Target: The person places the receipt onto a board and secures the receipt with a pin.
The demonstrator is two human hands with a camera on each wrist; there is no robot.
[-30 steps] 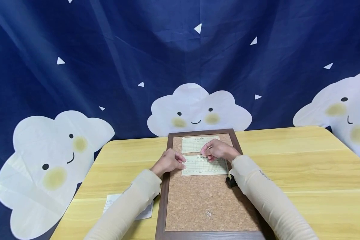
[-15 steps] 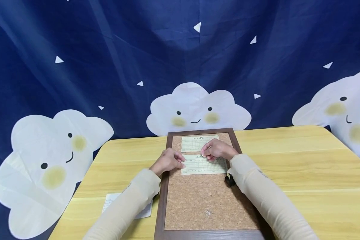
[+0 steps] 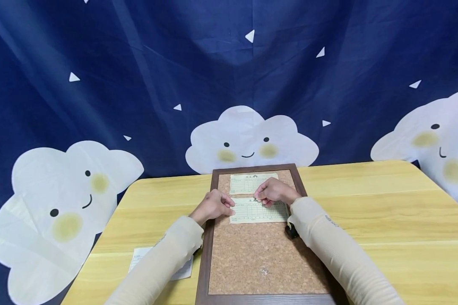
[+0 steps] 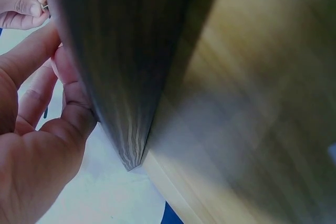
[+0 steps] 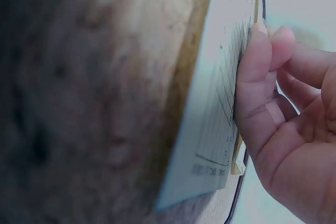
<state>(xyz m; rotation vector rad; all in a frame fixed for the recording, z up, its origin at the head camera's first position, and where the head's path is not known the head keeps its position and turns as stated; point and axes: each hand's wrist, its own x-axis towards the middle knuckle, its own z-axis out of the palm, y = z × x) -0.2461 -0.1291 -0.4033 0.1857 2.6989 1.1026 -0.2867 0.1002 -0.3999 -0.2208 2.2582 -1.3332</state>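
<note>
A cork board (image 3: 244,258) in a dark wooden frame lies on the table, bearing two printed paper slips, one above the other. My left hand (image 3: 212,206) reaches over the frame's left side, its fingertips resting on the left edge of the lower slip (image 3: 255,214). At that slip's top edge, my right hand (image 3: 272,191) pinches a small brass-coloured thumbtack (image 4: 44,7) between thumb and forefinger. Whether its point has entered the cork is hidden. The upper slip (image 3: 244,185) lies flat just beyond, partly covered by my right hand.
More printed paper (image 3: 181,272) lies on the wooden table (image 3: 397,220) left of the board, partly under my left forearm. A small black object (image 3: 291,231) shows beneath my right wrist. Behind the table hangs a blue curtain (image 3: 156,76) with cloud faces.
Both hands keep their places on the lower slip. The head view has shifted very slightly; nothing else visibly differs.
</note>
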